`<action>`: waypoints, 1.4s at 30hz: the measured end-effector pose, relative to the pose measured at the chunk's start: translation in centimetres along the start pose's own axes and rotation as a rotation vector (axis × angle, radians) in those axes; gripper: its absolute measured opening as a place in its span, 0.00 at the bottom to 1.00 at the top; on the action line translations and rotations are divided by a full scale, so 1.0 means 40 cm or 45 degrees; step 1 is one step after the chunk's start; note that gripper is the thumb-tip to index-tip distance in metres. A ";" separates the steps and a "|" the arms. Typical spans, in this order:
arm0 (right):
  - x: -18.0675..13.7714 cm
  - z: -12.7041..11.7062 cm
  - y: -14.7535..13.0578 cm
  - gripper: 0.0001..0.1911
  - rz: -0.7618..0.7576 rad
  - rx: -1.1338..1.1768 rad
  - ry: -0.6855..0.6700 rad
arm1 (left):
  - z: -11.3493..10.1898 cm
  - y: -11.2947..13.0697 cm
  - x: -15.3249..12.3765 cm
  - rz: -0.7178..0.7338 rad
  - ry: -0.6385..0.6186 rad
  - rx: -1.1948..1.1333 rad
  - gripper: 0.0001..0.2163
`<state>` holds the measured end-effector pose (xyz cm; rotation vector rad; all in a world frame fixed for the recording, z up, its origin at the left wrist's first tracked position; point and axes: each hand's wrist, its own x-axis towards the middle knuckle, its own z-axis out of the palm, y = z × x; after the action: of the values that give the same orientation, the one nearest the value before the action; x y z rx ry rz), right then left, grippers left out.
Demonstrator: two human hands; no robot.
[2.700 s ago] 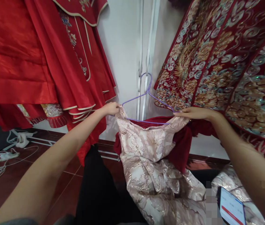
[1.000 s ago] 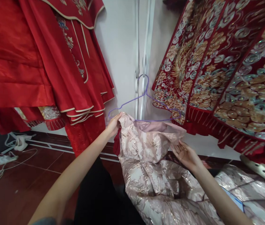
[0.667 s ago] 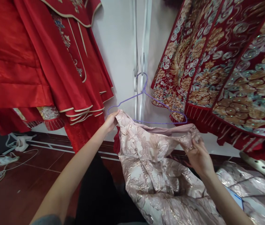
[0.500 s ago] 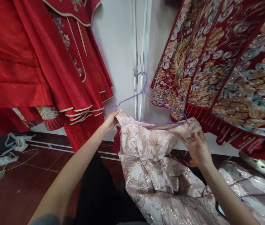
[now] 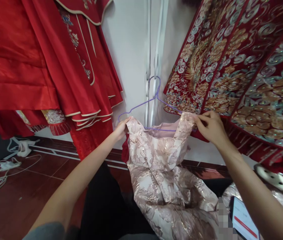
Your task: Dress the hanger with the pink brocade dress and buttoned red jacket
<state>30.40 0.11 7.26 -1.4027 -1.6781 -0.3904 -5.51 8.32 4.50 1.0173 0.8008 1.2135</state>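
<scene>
A pale pink brocade dress [image 5: 161,166] with gold flowers hangs from a thin purple wire hanger [image 5: 153,100] in front of me. My left hand [image 5: 122,128] pinches the dress's left shoulder together with the hanger's left end. My right hand [image 5: 210,126] is closed on the dress's right shoulder strap and holds it up at the hanger's right end. The dress's skirt spills down over my lap.
Plain red satin garments [image 5: 43,63] hang at the left. Dark red robes with gold and silver embroidery [image 5: 243,66] hang at the right. A white wall with white rails [image 5: 153,50] stands behind. White cables [image 5: 3,166] lie on the red tile floor. A lit phone [image 5: 243,221] rests at the lower right.
My right hand took hold of the dress's right shoulder low down and lifted it to the hanger's right end. My left hand has stayed on the left shoulder.
</scene>
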 end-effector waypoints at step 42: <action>-0.030 0.133 0.065 0.12 0.767 1.668 -0.009 | -0.042 0.139 0.033 0.371 0.131 0.554 0.29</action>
<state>30.45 3.95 2.63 -0.7665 -0.9931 0.9131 -8.79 10.18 9.11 1.4744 1.0523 1.3783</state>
